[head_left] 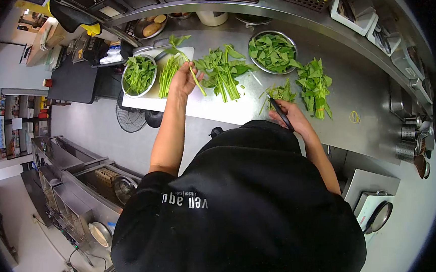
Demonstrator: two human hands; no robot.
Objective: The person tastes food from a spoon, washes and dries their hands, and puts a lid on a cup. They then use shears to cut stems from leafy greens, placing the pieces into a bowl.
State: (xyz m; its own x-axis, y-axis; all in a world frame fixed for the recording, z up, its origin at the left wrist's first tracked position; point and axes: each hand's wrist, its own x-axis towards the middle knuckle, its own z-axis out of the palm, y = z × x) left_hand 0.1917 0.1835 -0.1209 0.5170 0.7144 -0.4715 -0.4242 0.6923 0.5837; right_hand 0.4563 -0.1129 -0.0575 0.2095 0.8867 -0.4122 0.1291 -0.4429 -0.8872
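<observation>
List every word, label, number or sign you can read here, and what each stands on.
"ven aqu": black shirt, upside down; any further letters are hidden.
"kitchen | caf": smaller, same shirt, faint.
Packages on the left shelves: too small to read.
Red marking, white box: too small.

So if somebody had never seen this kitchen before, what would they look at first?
Probably the big black shirt filling the lower middle, with pale letters on it. Then the bright green leaves along the counter, some heaped in a round bowl at the left and another round bowl farther right. Between them the left hand holds up a leafy stem, while the right hand grips a black-handled knife.
</observation>
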